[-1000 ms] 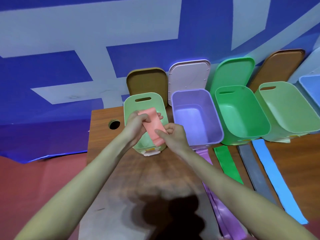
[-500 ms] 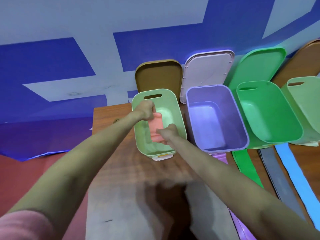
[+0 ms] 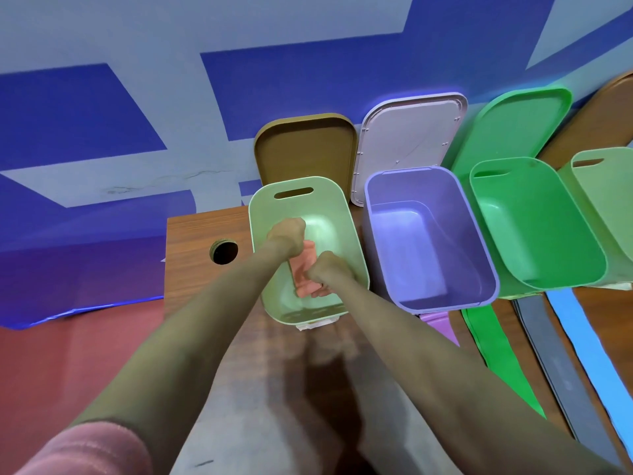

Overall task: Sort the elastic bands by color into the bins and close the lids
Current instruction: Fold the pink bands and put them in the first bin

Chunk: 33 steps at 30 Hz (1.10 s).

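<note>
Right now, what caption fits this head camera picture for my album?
Both hands, left and right, hold a folded pink band inside the pale green bin.

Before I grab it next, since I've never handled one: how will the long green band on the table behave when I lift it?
The green band lies thin and flat on the table, so it will probably droop from wherever you pinch it. The pink band, bunched between the left hand and right hand, suggests it folds easily. It looks light and unlikely to roll.
</note>
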Available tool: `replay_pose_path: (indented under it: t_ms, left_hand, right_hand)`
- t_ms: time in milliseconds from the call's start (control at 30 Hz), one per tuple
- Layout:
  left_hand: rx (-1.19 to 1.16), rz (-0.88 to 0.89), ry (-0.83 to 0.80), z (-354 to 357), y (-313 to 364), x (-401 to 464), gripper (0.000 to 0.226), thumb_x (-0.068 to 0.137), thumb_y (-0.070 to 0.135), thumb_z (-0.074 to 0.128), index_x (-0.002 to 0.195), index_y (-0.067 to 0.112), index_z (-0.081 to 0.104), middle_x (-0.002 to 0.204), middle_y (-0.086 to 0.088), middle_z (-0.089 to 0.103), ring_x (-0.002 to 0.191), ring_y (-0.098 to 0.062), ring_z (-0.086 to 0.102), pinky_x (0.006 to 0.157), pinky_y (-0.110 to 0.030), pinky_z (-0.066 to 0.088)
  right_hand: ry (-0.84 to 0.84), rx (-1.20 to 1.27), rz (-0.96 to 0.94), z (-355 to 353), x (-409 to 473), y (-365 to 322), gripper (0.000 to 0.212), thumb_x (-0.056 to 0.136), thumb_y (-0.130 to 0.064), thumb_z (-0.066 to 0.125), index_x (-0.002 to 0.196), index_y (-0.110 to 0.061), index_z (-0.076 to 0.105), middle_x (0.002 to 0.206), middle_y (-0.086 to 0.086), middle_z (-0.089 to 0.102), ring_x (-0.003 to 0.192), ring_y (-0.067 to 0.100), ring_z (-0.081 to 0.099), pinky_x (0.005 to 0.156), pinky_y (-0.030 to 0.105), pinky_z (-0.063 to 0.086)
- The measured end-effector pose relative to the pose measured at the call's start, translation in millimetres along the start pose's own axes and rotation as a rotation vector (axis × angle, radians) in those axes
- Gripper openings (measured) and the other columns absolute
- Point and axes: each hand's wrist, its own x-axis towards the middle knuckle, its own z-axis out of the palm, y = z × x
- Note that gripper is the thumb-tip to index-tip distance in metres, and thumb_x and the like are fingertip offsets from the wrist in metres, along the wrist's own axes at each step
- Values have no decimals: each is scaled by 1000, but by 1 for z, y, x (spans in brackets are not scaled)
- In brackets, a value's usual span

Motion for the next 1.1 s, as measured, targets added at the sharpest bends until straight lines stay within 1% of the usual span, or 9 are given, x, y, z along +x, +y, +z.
replay_pose_path:
  t_ms: [100,200,267,333,467,633,800,933,1100]
  left_hand:
    - [50,-4,23,-1,1,-3,32,88,29,63,106,3,57,111,-16,59,102,-33,57,86,-39,47]
    - [120,19,51,-12,1,-7,28,83,10,62,110,3,55,116,-17,54,104,-33,56,86,-39,49]
    - [144,60,75,-23,1,-10,29,82,1,59,111,1,55,117,-18,54,105,-34,56,87,-39,48]
    - [153,119,112,-35,-1,-15,30,80,-5,57,110,2,56,117,-19,55,104,-34,56,87,-38,47]
    - [97,239,291,-64,-3,-42,26,83,4,56,108,4,60,113,-17,58,102,-33,56,81,-36,44]
    - [-37,250,464,-80,-6,-91,22,83,11,59,105,7,60,106,-13,59,96,-30,59,79,-37,47]
    - [-142,284,544,-70,7,-139,27,83,13,63,109,7,58,108,-11,61,92,-24,60,79,-37,48]
    - [-302,353,576,-52,35,-179,31,83,10,62,113,10,55,111,-4,58,84,-10,56,75,-33,50]
    - [-504,466,619,-8,79,-223,21,84,6,58,105,7,59,98,-2,61,73,-11,59,67,-19,47]
  right_hand:
    - [-29,-131,-23,-3,-20,-5,6,92,-16,52,93,-10,51,81,2,65,62,21,58,68,29,53]
    - [-5,-325,-172,-9,-41,-9,22,96,-7,43,116,-2,51,121,17,60,89,30,66,53,25,39]
    - [16,-443,-238,-11,-46,-8,24,96,-7,43,117,2,53,114,15,63,101,25,65,47,23,30]
    - [53,-507,-279,-11,-48,-7,15,95,-14,46,98,-3,56,91,11,65,90,25,66,48,23,30]
    - [166,-655,-425,-19,-61,-4,32,92,-27,52,111,-2,57,116,16,61,112,32,56,74,29,41]
    - [320,-805,-722,-47,-103,14,35,92,-28,50,117,-4,49,118,16,53,115,33,47,88,37,40]
    - [423,-717,-977,-76,-134,71,45,90,-27,57,128,-6,47,129,13,48,120,31,44,100,43,39]
    - [562,-584,-1020,-88,-154,133,46,88,-30,53,129,-9,49,137,12,45,128,28,41,100,39,38]
    - [654,-447,-1032,-101,-164,217,32,89,-24,49,114,-6,55,112,12,53,106,28,50,92,35,41]
